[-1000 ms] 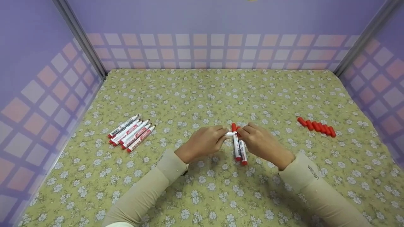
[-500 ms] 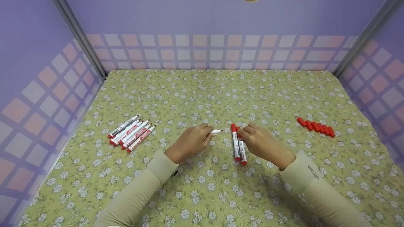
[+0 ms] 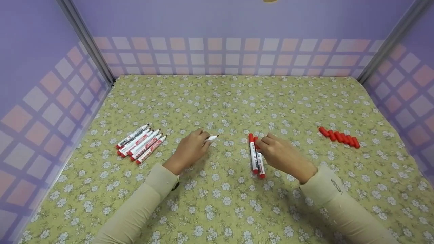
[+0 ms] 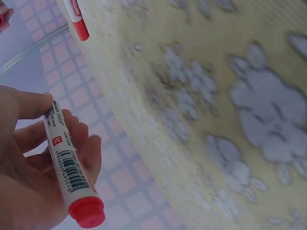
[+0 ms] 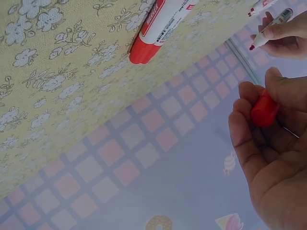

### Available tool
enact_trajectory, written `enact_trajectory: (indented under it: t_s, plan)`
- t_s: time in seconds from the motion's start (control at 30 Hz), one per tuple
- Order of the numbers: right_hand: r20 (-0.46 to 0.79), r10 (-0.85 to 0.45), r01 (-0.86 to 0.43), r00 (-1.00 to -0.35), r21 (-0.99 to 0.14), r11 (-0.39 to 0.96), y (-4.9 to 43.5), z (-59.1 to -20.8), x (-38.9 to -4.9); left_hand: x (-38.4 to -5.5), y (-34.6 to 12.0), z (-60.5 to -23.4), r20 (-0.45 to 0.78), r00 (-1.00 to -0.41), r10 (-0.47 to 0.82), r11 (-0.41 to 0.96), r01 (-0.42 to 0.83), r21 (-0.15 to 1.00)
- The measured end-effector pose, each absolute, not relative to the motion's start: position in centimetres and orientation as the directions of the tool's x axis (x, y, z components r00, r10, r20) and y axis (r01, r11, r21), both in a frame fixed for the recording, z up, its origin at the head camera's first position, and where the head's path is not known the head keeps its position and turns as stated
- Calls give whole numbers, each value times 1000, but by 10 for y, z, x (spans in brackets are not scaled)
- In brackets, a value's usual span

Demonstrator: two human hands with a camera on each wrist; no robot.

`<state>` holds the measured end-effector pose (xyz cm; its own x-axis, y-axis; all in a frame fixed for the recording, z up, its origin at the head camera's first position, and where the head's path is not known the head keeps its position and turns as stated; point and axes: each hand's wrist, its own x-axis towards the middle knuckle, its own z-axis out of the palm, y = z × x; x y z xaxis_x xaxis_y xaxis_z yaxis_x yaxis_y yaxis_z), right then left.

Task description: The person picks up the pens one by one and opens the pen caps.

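Note:
My left hand [image 3: 191,145] grips an uncapped white marker [image 3: 212,138] with its dark tip pointing right. The left wrist view shows this marker's barcode label [image 4: 72,167] and red end plug [image 4: 88,212]. In my right hand [image 3: 279,156], thumb and fingers pinch a loose red marker cap [image 5: 264,110], seen best in the right wrist view. Just left of that hand, two capped markers lie side by side on the cloth: one [image 3: 253,156] shows fully, and the other [image 3: 260,164] is partly covered by the fingers.
Several uncapped markers [image 3: 140,144] lie in a slanted row at the left. Several loose red caps [image 3: 339,136] form a row at the right. A flowered cloth [image 3: 217,101] covers the table, and purple panels [image 3: 217,20] stand at its back and sides.
My left hand has drawn the uncapped marker away to the left, from over the two capped markers. The right hand has stayed in place with the cap.

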<state>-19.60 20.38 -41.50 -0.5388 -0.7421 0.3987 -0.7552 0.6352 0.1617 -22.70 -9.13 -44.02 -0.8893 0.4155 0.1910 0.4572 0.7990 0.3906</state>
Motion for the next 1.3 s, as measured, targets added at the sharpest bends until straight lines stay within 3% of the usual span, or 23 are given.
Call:
enact_trajectory:
  t_s: [0.57,1.1,1.3]
  plan:
    - [385,-733,-752,-561,133,646,206,-419,-195,-234,-146,-446,93,-963,253,881,269,388]
    - [366,-745,-754,-557,152,639,206,-421,-196,-235,-178,-448,65,-978,197,915,207,346]
    - [366,-736,-765,-569,93,638,205,-421,-195,-235,-182,-450,99,-975,199,923,221,315]
